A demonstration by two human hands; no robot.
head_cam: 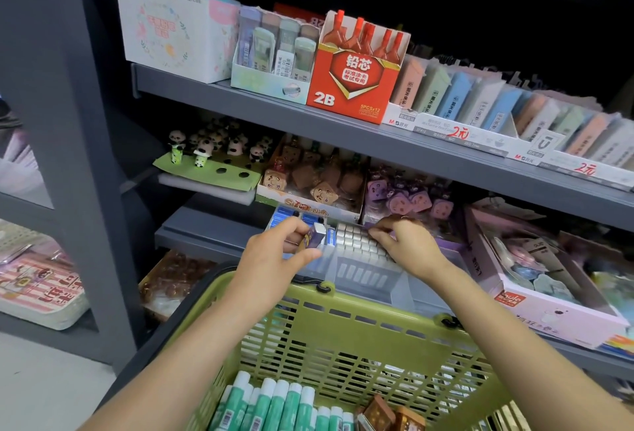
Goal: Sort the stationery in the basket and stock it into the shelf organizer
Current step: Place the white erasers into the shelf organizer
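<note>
My left hand [281, 245] pinches a small purple-sleeved eraser [316, 234] over the left side of the clear shelf organizer [370, 279]. Blue-wrapped erasers [286, 216] stand at the organizer's back left, and rows of silver-wrapped erasers [356, 237] fill its middle. My right hand [408, 242] hovers over those silver rows with curled fingers touching them; whether it holds anything is unclear. Below my arms is the green basket [343, 334], holding several green-and-white glue sticks [274, 399] and brown boxed erasers [380, 413].
The lower shelf carries a pink display box [549, 297] at right. Behind the organizer stand brown [308, 177] and purple [411, 201] toy erasers and panda toppers [206, 149]. The shelf above has a red 2B lead box [353, 84] and pastel lead cases [480, 101].
</note>
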